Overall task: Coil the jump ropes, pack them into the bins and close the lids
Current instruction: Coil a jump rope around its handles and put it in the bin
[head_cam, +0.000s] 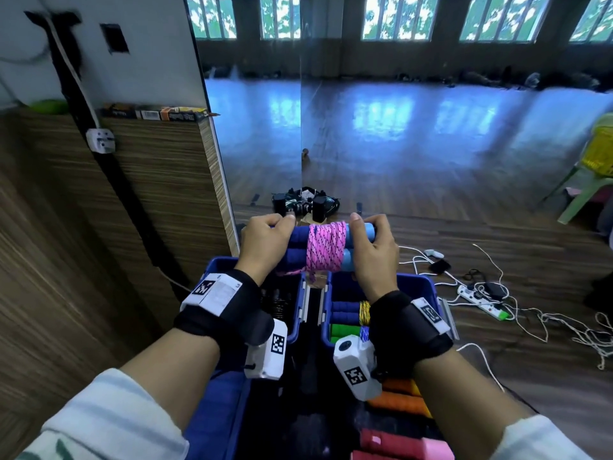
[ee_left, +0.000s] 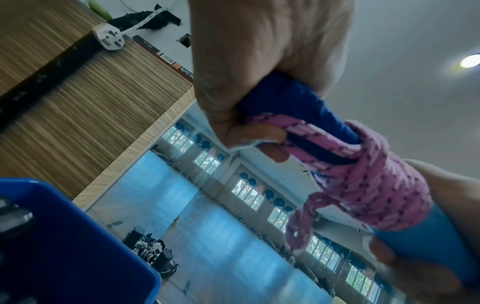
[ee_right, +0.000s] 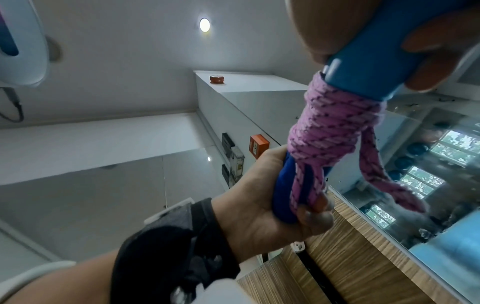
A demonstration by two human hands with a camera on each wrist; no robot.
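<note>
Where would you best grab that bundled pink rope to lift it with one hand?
Probably around the middle, over the pink rope coils, coming from above. The coils bind the two blue handles side by side there, so one grasp spans both. Now the left hand and right hand hold the ends.

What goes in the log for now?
left hand: grips handles | right hand: grips handles | pink rope: coiled | bin: open

Lying level above two open blue bins (head_cam: 428,287): pink jump rope (head_cam: 325,247) coiled tightly around paired blue handles (head_cam: 297,234), loose end dangling.
</note>
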